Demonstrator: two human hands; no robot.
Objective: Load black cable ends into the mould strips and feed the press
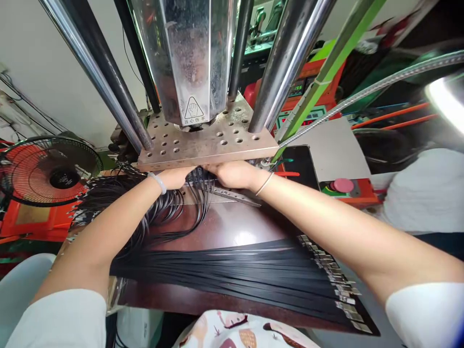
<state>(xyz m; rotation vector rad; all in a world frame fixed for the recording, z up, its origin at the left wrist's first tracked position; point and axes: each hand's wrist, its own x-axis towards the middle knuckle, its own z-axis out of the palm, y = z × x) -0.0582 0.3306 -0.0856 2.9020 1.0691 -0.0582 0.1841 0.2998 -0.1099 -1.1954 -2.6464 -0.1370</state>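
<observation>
Both my hands reach under the drilled metal plate (206, 151) of a press. My left hand (177, 178) lies beside black cables (197, 195) that hang out at the front. Its fingertips are hidden beneath the plate. Across from it, my right hand (235, 174) has its fingers curled, and whatever they grip is hidden. A flat metal bar with holes (235, 195) lies just below my right hand. On the brown table (232, 222), a row of flat black cables (232, 275) is laid out with metal connectors (331, 275) at the right end.
A tangled bundle of black cables (112, 198) is at the left, near a fan (54, 169). Chrome posts (279, 63) rise from the plate around a metal housing (192, 63) with a hand-warning label. A pink-red button (343, 185) and another person's white sleeve (427, 193) are at right.
</observation>
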